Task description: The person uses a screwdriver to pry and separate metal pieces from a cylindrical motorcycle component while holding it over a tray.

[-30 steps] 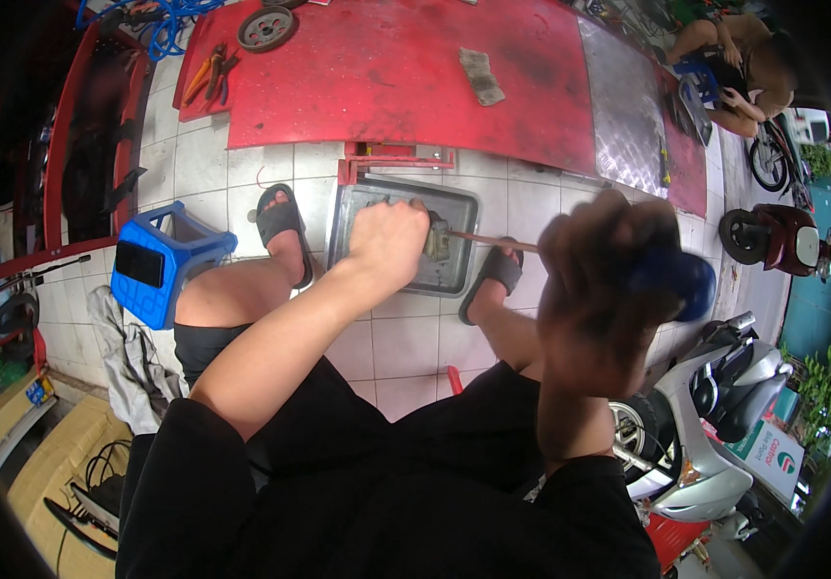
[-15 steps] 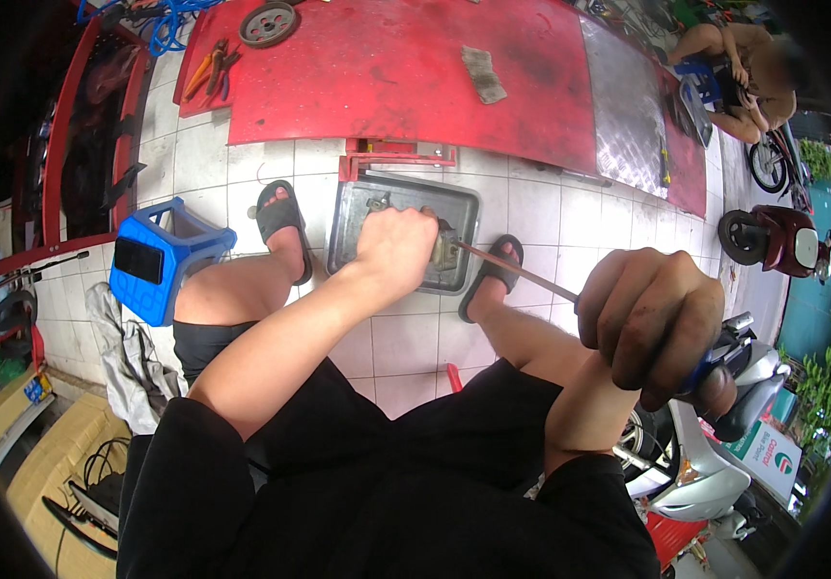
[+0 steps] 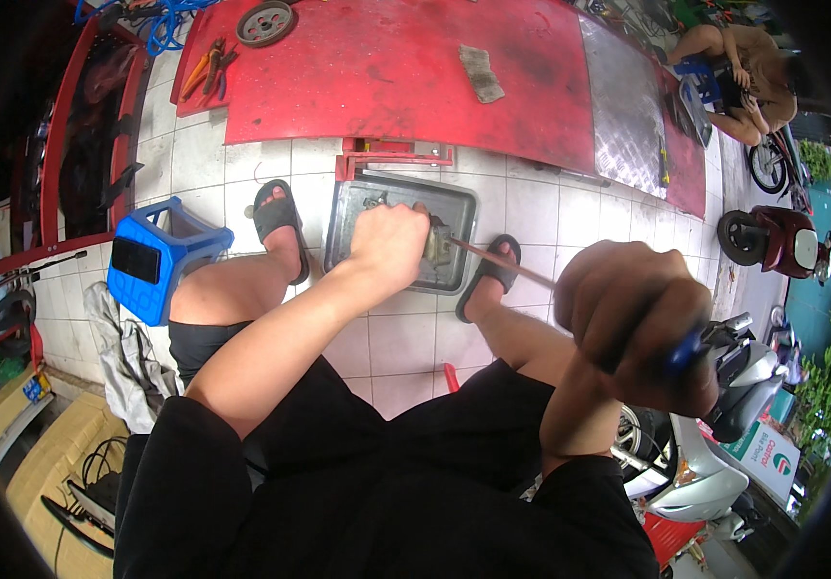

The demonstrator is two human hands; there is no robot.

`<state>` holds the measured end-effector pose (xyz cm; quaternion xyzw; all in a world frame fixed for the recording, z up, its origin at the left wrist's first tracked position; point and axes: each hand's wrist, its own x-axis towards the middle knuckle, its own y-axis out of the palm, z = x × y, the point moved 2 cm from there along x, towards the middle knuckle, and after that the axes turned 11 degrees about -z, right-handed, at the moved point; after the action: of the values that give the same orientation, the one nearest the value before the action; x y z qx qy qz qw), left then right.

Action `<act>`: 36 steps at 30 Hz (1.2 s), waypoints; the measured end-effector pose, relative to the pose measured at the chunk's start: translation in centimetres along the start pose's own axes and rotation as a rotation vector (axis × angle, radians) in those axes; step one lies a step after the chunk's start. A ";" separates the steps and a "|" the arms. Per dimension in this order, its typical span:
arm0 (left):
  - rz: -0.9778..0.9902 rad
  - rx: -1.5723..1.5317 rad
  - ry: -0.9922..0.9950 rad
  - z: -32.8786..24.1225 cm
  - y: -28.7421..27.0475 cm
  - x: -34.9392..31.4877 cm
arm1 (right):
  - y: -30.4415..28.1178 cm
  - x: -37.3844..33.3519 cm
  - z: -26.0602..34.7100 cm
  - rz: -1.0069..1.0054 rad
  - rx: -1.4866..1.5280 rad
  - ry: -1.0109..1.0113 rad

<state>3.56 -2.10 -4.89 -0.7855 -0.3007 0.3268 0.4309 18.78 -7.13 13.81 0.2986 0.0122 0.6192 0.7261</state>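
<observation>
My left hand (image 3: 388, 243) is closed around a greyish metal part (image 3: 441, 245), holding it over a grey tray (image 3: 417, 190) on the floor between my feet. Much of the part is hidden behind the fingers, so I cannot tell its kind. To the right, my raised right hand (image 3: 633, 318) is wrapped around the blue handle of a long screwdriver (image 3: 512, 266). The screwdriver's shaft slants up and left, its tip at the metal part. Motion blurs the right hand. Another small metal piece (image 3: 375, 200) lies in the tray, beyond my left hand.
A red platform (image 3: 367, 68) spans the far side, bearing pliers (image 3: 205, 72), a round metal wheel (image 3: 266, 24) and a dirty rag (image 3: 480, 74). At left stands a blue stool (image 3: 150, 289) with a phone (image 3: 136, 260). Motorbikes and a seated person (image 3: 748, 77) are at right.
My right hand has shifted slightly left and turned on the screwdriver handle. The left hand keeps its hold on the metal part, nearly in the same place.
</observation>
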 end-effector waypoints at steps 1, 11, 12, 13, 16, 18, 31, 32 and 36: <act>0.000 -0.001 0.002 0.0 0.0 0.0 | -0.5 1.2 -0.5 0.337 0.104 0.030; 0.018 -0.026 -0.016 -0.3 -0.5 -0.3 | -0.8 0.4 -0.1 0.358 0.139 0.067; 0.020 -0.021 -0.017 -0.3 -0.3 -0.4 | -0.5 0.1 0.0 0.359 0.141 0.068; 0.020 -0.021 -0.019 -0.2 -0.3 -0.4 | -0.2 0.0 0.0 0.316 0.085 0.079; 0.015 -0.018 -0.013 0.1 -0.1 -0.4 | -0.2 0.1 -0.1 0.277 0.030 0.091; -0.007 -0.019 0.001 0.0 0.0 -0.4 | -0.3 0.2 0.1 0.281 0.025 0.091; -0.001 -0.024 -0.008 -0.2 0.0 -0.3 | -0.3 -0.1 -0.2 0.260 0.040 0.059; 0.013 -0.011 -0.015 -0.3 0.0 -0.3 | -0.5 -0.2 -0.3 0.243 0.037 0.037; 0.059 0.039 -0.028 1.0 1.5 0.1 | -0.6 -0.7 -1.2 0.136 0.010 0.149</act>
<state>3.16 -2.27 -6.66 -0.7809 -0.2770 0.3560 0.4321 18.69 -7.28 12.27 0.2554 0.0490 0.6876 0.6779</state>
